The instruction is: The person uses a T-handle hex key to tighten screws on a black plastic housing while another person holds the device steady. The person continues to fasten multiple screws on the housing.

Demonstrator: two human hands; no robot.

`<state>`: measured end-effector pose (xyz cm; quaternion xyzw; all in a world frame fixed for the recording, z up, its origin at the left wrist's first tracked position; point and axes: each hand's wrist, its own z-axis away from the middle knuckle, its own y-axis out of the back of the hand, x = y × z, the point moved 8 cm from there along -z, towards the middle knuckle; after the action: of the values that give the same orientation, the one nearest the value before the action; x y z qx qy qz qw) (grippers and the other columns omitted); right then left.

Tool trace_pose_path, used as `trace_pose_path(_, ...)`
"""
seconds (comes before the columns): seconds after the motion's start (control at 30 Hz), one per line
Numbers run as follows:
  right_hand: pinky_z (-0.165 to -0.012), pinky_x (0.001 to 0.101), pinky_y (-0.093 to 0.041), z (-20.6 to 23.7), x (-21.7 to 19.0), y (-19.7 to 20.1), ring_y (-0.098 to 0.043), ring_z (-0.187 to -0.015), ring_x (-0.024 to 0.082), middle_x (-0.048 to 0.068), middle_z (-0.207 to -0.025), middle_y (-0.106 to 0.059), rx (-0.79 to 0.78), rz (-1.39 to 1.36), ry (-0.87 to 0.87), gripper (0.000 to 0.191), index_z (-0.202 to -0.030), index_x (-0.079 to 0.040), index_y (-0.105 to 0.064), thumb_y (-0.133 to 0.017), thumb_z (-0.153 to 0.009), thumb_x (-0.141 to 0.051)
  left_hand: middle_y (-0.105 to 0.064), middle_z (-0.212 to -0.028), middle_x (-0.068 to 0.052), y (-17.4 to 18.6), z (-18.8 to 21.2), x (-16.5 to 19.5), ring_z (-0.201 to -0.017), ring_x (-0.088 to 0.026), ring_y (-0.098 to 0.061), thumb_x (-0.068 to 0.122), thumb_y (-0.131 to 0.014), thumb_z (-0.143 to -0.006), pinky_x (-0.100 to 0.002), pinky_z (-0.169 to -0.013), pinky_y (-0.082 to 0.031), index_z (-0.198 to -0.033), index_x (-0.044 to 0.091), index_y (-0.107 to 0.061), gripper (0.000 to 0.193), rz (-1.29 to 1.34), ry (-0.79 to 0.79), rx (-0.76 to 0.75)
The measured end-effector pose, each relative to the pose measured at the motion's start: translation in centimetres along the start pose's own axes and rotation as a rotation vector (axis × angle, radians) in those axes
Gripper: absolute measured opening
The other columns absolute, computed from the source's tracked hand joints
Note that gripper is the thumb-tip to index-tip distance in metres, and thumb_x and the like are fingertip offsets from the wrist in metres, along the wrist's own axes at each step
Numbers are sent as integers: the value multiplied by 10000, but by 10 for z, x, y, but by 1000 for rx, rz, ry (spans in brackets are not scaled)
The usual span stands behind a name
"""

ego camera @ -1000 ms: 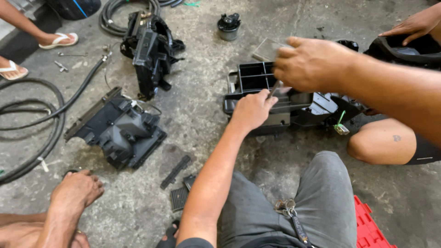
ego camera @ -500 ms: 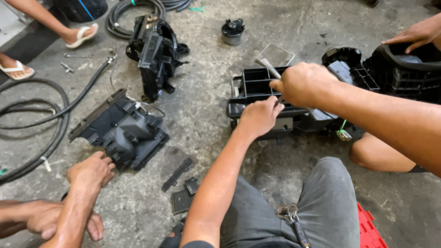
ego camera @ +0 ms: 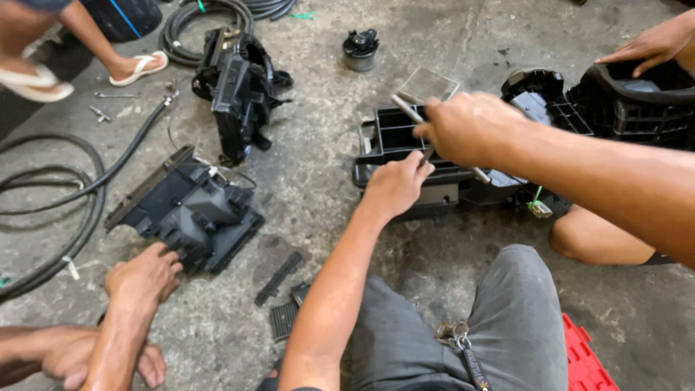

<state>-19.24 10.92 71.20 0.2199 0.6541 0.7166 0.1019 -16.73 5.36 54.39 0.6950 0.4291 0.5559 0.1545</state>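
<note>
I sit on a concrete floor in front of a black plastic housing (ego camera: 394, 134) with open rectangular compartments. My left hand (ego camera: 394, 185) grips the housing's near edge with curled fingers. My right hand (ego camera: 470, 130) hovers just above it, closed around a thin metal rod (ego camera: 405, 108) whose end points up and to the left. The rod's other end sticks out below my fist.
A co-worker's hand (ego camera: 145, 279) touches another black housing part (ego camera: 188, 210) on the left. A third black assembly (ego camera: 235, 80) stands behind it, near hoses (ego camera: 51, 217). A blower motor (ego camera: 360, 47) and small flat plastic pieces (ego camera: 279, 279) lie on the floor. Another person's hand (ego camera: 648, 43) rests on a black casing (ego camera: 630, 94).
The co-worker's hand at lower left has reached forward onto the left housing part. My right hand with the rod shifted slightly left. My left hand stays on the housing.
</note>
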Motion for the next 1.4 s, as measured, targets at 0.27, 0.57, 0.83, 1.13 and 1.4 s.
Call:
trace_pose_path(0.27, -1005, 409, -548, 12, 2, -27, -696, -1209, 248, 86, -1277, -755, -447, 359, 103, 433, -1321, -185, -690, -426, -1111, -457, -725, -785, -208, 1, -2, 2, -755, -445, -706, 408, -562, -1004, -582, -677, -540, -1062, 120, -637, 303, 1, -28, 7)
trace_pose_path(0.57, -809, 459, -586, 0, 7, -33, -719, -1030, 345, 122, -1065, -756, -48, 161, 251, 357, -1168, -111, -718, -630, -880, -304, -728, -816, -222, 4, 7, -1, -789, -462, -706, 426, -555, -1005, -582, -700, -550, -1073, 122, -637, 323, 28, 5, -8)
trace_pose_path(0.83, -803, 494, -573, 3, 12, -22, -734, -940, 409, 219, -953, -749, -197, -214, -241, 460, -1417, -134, -542, -607, -1041, -391, -721, -824, -233, -1, 2, 4, -786, -467, -697, 392, -570, -988, -591, -699, -534, -1104, 103, -634, 318, 4, -10, -11)
trace_pose_path(1.13, -814, 445, -603, 12, -14, 15, -759, -949, 319, 148, -997, -766, 61, 186, 411, 385, -1188, -88, -601, -590, -975, -408, -725, -807, -218, -5, -7, 3, -773, -454, -701, 391, -566, -1002, -581, -691, -541, -1057, 118, -648, 291, 22, 1, -20)
trace_pose_path(1.4, -781, 443, -609, -7, 6, 9, -788, -877, 338, 182, -977, -764, 55, -24, 269, 446, -1322, -77, -588, -645, -1021, -401, -720, -828, -238, -4, 5, -8, -823, -471, -694, 394, -570, -1004, -584, -722, -529, -1096, 90, -627, 323, 37, 47, -101)
